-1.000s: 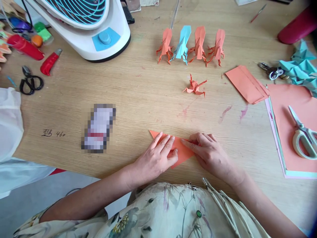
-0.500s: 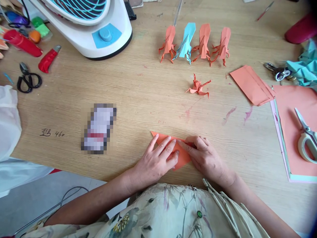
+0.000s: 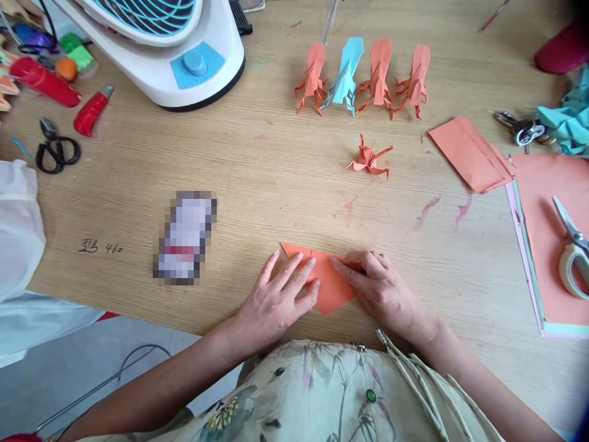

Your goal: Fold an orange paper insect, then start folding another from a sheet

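Note:
A folded piece of orange origami paper (image 3: 330, 283) lies on the table close to my body, with a pointed corner at its upper left. My left hand (image 3: 280, 294) rests with fingers spread, their tips over the paper's left part. At the paper's right edge my right hand (image 3: 384, 291) is closed, its thumb on top and the other fingers curled; the paper's right end is hidden under it. Farther up the table sits a small orange folded figure (image 3: 369, 161) with thin legs.
Several folded paper figures (image 3: 380, 73) stand in a row at the back. Folded orange sheets (image 3: 469, 153) and white-handled scissors (image 3: 573, 258) on a paper stack are at right. A blurred phone (image 3: 186, 236), black-handled scissors (image 3: 56, 150) and a white fan (image 3: 197, 73) are at left.
My left hand has slid a little to the left, uncovering more of the orange paper and a crease near its top edge. My right hand keeps its hold.

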